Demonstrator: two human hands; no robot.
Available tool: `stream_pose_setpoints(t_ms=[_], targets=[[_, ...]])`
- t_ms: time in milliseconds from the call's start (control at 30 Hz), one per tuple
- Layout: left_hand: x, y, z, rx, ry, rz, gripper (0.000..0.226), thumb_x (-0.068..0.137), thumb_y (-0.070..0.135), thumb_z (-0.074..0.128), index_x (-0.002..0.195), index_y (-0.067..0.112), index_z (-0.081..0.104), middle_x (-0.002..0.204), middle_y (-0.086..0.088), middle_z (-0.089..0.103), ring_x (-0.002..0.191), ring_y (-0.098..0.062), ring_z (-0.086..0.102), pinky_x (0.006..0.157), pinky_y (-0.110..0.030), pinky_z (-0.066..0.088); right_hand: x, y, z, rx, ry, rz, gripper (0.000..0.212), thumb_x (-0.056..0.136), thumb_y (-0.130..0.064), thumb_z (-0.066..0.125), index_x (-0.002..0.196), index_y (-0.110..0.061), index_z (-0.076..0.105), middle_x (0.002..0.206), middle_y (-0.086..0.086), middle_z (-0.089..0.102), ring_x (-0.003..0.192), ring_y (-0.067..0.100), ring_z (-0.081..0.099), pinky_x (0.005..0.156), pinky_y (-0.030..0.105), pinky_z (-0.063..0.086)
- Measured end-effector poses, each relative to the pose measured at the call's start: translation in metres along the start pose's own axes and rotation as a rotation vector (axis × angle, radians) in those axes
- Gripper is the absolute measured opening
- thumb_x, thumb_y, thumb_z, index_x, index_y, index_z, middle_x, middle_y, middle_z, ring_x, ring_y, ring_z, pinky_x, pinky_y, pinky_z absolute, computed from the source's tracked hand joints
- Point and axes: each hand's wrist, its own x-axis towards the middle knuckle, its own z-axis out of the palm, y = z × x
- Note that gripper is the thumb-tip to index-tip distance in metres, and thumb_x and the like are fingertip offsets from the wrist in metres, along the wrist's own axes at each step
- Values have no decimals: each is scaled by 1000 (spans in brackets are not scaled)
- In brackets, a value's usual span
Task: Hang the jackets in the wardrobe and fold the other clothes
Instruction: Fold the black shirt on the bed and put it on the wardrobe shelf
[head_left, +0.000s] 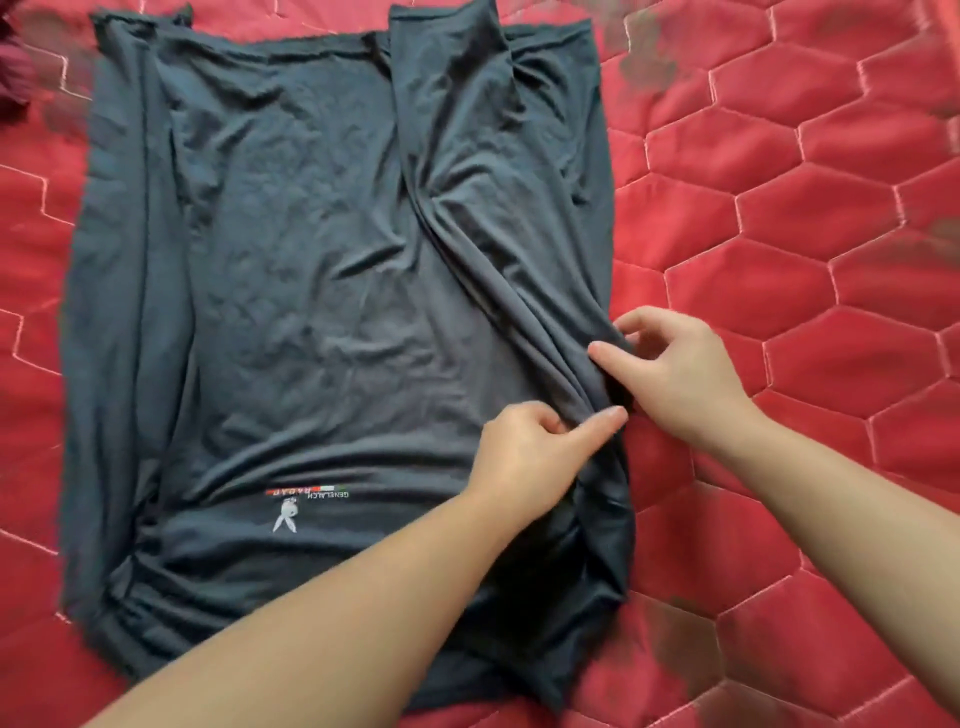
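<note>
A dark grey shirt lies spread flat on a red quilt, its printed logo upside down to the camera near the close end. Both hands work at the shirt's right edge, close together on the same ridge of bunched cloth. The left hand reaches across the lower part of the shirt, forearm lying over the fabric, and pinches a fold between curled fingers and thumb, with the forefinger stretched toward the right edge. The right hand comes in from the quilt side, just beyond the left, and grips the same gathered edge a little farther up, fingers hooked over the cloth and thumb under the fold. Between the two hands the fabric rises in a tight crease that runs diagonally up toward the far edge, where a long strip of the right side is already turned over onto the body. The left side is likewise folded inward, leaving a straight long edge. The near right corner is bundled and dark in shadow beneath the left wrist. To the right of the shirt the quilt shows broad bare room with hexagon stitching; to the left there is a narrower band of red. At the far left corner a dark red cloth sits at the frame's edge, apart from the shirt.
</note>
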Motion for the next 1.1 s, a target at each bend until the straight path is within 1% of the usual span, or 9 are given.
stream_pose_setpoints(t_ms=[167, 233, 333, 433, 533, 667, 800, 933, 1100], targets=[[-8, 1, 6, -72, 26, 11, 38, 75, 31, 68, 56, 11, 41, 50, -3, 42, 50, -16, 34, 49, -28, 32, -3, -6, -13, 221, 136, -21, 15, 81, -25, 73, 70, -27, 63, 72, -15, 66, 68, -3, 59, 70, 13, 46], [-12, -1, 6, -109, 49, 73, 36, 73, 21, 61, 56, 13, 30, 51, 2, 29, 52, -14, 25, 46, -28, 24, -1, -4, -15, 341, 141, 16, 15, 87, -23, 67, 74, -25, 60, 74, -8, 65, 69, 6, 59, 73, 30, 51], [-21, -9, 5, -265, -67, 48, 20, 70, 19, 57, 64, 0, 50, 56, 0, 43, 54, -14, 36, 51, -27, 31, 0, 4, -12, 495, 110, 193, 14, 95, -25, 58, 82, -19, 57, 75, 7, 62, 65, 18, 54, 63, 48, 49], [-26, -21, 5, -459, -208, -58, 16, 72, 8, 56, 81, 3, 69, 74, -13, 68, 67, -21, 58, 65, -33, 51, -5, 17, -5, 407, 62, 252, 14, 94, -32, 57, 86, -20, 57, 71, 2, 66, 55, 12, 53, 55, 30, 42], [-31, -34, 8, -520, -371, -135, 22, 82, -9, 53, 93, 0, 69, 88, -12, 73, 79, -20, 70, 69, -33, 59, -8, 28, -6, 178, 60, 182, 18, 90, -34, 63, 85, -19, 56, 66, -1, 61, 56, 12, 49, 57, 27, 36], [-31, -32, 7, -431, -475, -235, 15, 80, 10, 53, 88, 6, 65, 76, -4, 66, 60, -12, 64, 62, -32, 59, -13, 29, -7, -85, 28, 140, 23, 82, -38, 70, 83, -20, 55, 67, -8, 59, 63, 13, 53, 61, 30, 31], [-29, -18, 10, -440, -477, -345, 44, 74, 55, 69, 93, 15, 73, 90, -6, 76, 77, -16, 73, 64, -31, 60, -15, 23, -5, 5, 23, 102, 22, 80, -36, 74, 85, -19, 60, 74, -9, 67, 68, 12, 61, 66, 33, 44], [-40, -27, 19, -159, -191, -155, 26, 67, 29, 70, 84, 9, 71, 79, -5, 73, 68, -17, 66, 70, -38, 60, -13, 20, -4, 36, 62, 97, 16, 83, -32, 71, 82, -19, 61, 74, -2, 68, 69, 17, 63, 69, 35, 48], [-52, -43, 7, -334, -208, -78, 16, 65, 18, 58, 78, 15, 66, 70, 5, 68, 65, -10, 59, 69, -35, 53, -15, 21, -6, 15, 118, 171, 15, 86, -33, 68, 84, -21, 59, 73, -5, 64, 73, 20, 61, 67, 30, 40]])
